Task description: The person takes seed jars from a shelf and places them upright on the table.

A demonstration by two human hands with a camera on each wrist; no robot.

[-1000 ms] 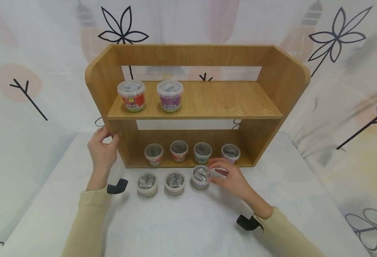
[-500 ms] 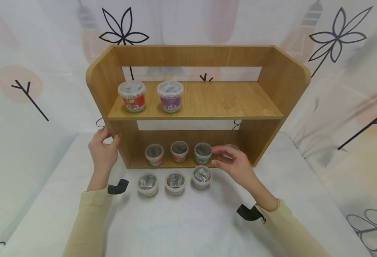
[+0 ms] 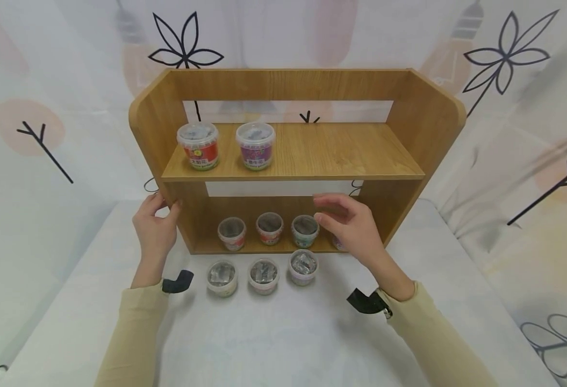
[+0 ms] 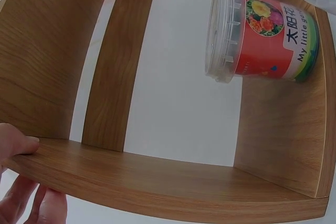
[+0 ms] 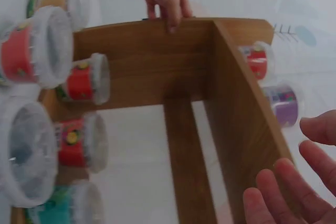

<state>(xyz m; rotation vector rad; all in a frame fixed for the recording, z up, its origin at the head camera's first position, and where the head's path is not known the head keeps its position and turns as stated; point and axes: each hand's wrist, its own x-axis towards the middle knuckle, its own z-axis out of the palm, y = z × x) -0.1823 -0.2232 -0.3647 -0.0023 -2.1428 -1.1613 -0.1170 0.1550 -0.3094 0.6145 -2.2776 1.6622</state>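
The right hand (image 3: 348, 223) has risen since the earlier frame. Head view: teal-label plastic tub (image 3: 305, 235) stands at its nine o'clock on the wooden shelf unit (image 3: 341, 153). Left-wrist view: left hand (image 4: 18, 142) clamps the unit, probably stiff, at eight o'clock. Right-wrist view: right fingers (image 5: 294, 182) apart, empty. Tub likely light, slippery; grip below rim.

Pale wall (image 3: 283, 32), wht tbl (image 3: 273, 344), soft light
Under R hand (image 3: 353, 226): tbl; blk plant outlines (image 3: 506, 56) on wall beyond & to right.
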